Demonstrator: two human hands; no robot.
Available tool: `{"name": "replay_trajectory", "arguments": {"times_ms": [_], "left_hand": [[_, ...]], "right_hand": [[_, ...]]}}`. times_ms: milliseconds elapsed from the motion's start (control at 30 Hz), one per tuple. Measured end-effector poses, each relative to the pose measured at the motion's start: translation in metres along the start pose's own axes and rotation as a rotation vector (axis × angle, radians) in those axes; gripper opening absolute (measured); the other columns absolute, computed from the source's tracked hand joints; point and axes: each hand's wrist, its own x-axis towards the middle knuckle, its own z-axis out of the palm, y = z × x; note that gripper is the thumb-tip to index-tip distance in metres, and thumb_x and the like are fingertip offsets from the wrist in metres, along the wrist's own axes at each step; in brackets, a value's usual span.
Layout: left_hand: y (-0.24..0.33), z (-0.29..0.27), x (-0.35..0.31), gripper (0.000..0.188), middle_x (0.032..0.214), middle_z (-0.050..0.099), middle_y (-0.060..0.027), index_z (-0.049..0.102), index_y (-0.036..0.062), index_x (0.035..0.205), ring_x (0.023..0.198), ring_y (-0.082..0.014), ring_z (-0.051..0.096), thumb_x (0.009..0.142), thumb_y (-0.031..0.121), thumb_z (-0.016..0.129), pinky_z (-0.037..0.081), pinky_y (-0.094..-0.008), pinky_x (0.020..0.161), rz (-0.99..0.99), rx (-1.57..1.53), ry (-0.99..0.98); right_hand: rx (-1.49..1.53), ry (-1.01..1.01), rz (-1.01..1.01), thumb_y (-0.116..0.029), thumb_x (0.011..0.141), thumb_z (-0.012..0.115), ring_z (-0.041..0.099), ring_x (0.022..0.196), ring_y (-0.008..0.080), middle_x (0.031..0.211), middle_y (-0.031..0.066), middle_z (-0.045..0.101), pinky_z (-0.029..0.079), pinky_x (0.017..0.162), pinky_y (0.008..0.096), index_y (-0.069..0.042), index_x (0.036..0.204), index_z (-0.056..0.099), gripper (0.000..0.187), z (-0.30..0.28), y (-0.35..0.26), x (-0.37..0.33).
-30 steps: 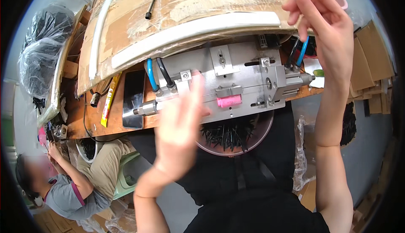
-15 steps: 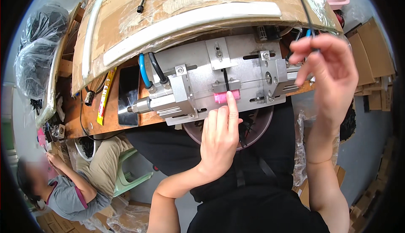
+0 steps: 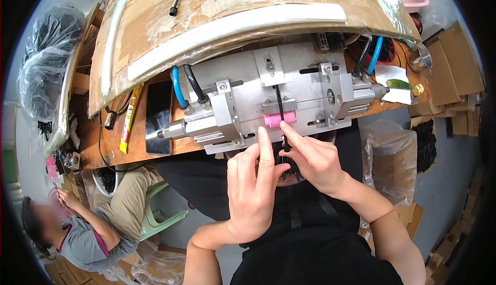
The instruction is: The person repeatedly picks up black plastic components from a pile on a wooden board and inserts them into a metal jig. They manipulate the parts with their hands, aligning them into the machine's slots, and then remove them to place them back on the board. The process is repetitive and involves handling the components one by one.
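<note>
Toward six o'clock on the metal fixture [image 3: 302, 86], the right hand [image 3: 312, 161] is touching a black rod [image 3: 279, 99]; whether it is pinching, I cannot tell. The rod is pointing twelve-to-six across a pink cylinder [image 3: 272, 121], its lower end blending into darkness. At seven, the left hand [image 3: 252, 189] is hovering, thumb and index apart.
</note>
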Motion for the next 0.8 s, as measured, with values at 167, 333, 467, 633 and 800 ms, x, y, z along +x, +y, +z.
{"name": "replay_trajectory", "arguments": {"times_ms": [167,333,467,633,800], "left_hand": [[-0.008,-0.008,0.002,0.072,0.100,0.056,-0.0105,0.051,-0.0036,0.134,0.085,-0.0251,0.050,0.067,-0.001,0.078,0.044,-0.0351,0.075,-0.031,-0.019,-0.018],[-0.037,-0.037,0.046,0.067,0.100,0.057,-0.0114,0.055,0.0085,0.135,0.091,-0.0263,0.054,0.071,-0.006,0.074,0.047,-0.0356,0.081,-0.024,0.065,0.067],[-0.078,-0.058,0.142,0.022,0.097,0.059,-0.0115,0.064,0.0059,0.108,0.084,-0.0253,0.056,0.086,0.005,0.063,0.046,-0.0341,0.076,0.009,0.125,0.185],[-0.141,-0.052,0.227,0.014,0.088,0.061,-0.0106,0.065,0.0056,0.099,0.079,-0.0236,0.059,0.085,0.005,0.064,0.048,-0.0343,0.073,-0.019,0.142,-0.095],[-0.133,-0.093,0.200,0.014,0.082,0.063,-0.0078,0.067,0.0001,0.098,0.078,-0.0165,0.060,0.084,0.000,0.063,0.048,-0.0279,0.075,-0.058,0.009,-0.267]], "right_hand": [[-0.021,-0.038,0.002,0.000,0.074,0.074,0.063,0.064,0.0217,0.075,0.0116,0.062,0.050,0.057,0.0333,0.004,0.132,0.052,0.062,-0.006,-0.001,0.004],[-0.142,-0.132,-0.161,-0.015,0.073,0.079,0.064,0.066,0.0196,0.085,0.0082,0.065,0.051,0.053,0.0316,-0.002,0.127,0.058,0.059,-0.058,-0.022,0.067],[-0.339,0.114,-0.482,-0.001,0.084,0.061,0.068,0.080,0.0296,0.087,0.0162,0.069,0.053,0.068,0.0349,0.000,0.102,0.068,0.019,-0.061,-0.002,0.197],[-0.448,-0.177,-0.515,-0.002,0.074,0.062,0.066,0.077,0.0350,0.084,0.0181,0.068,0.051,0.068,0.0415,-0.008,0.094,0.070,0.022,-0.016,0.044,0.342],[-0.402,-0.550,-0.366,-0.002,0.079,0.068,0.061,0.082,0.0270,0.083,0.0111,0.062,0.048,0.072,0.0365,-0.001,0.096,0.066,0.017,-0.037,0.040,0.325]]}}
